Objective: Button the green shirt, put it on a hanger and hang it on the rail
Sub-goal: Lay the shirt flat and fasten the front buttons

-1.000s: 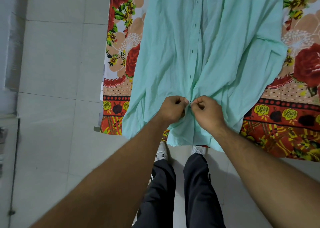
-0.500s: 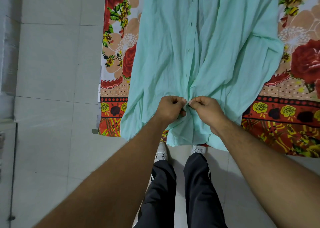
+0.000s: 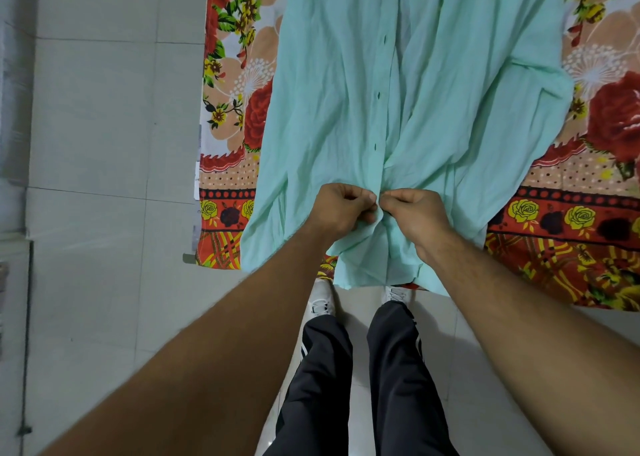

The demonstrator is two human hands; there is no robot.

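Pale tiled floor (image 3: 104,126) across L side and bottom of view. Over it at top and R, red-orange floral sheet (image 3: 235,85) w/ roses and yellow flowers, spread on a raised surface and hanging over the near edge; can't tell what's underneath. Laid flat on the sheet, front up: green shirt (image 3: 329,92), mint-coloured, wrinkled, hem end towards the person and hanging just past the sheet's edge, collar end cut off at top of frame. Bare forearms reaching in from bottom L and R, meeting at the placket near the hem. Below, black trousers (image 3: 322,386) w/ white side stripes, close to the edge. Left hand (image 3: 341,209) curled, pinching the L front edge of the shirt betw. thumb and fingers; right hand (image 3: 415,213) likewise curled, pinching the opposite edge, fingertips almost touching the other's. White shoes (image 3: 320,299) just below the hem. Row of four small dark spots (image 3: 378,94) up the placket above the hands, buttons or holes, can't tell; anything betw. the fingertips hidden.
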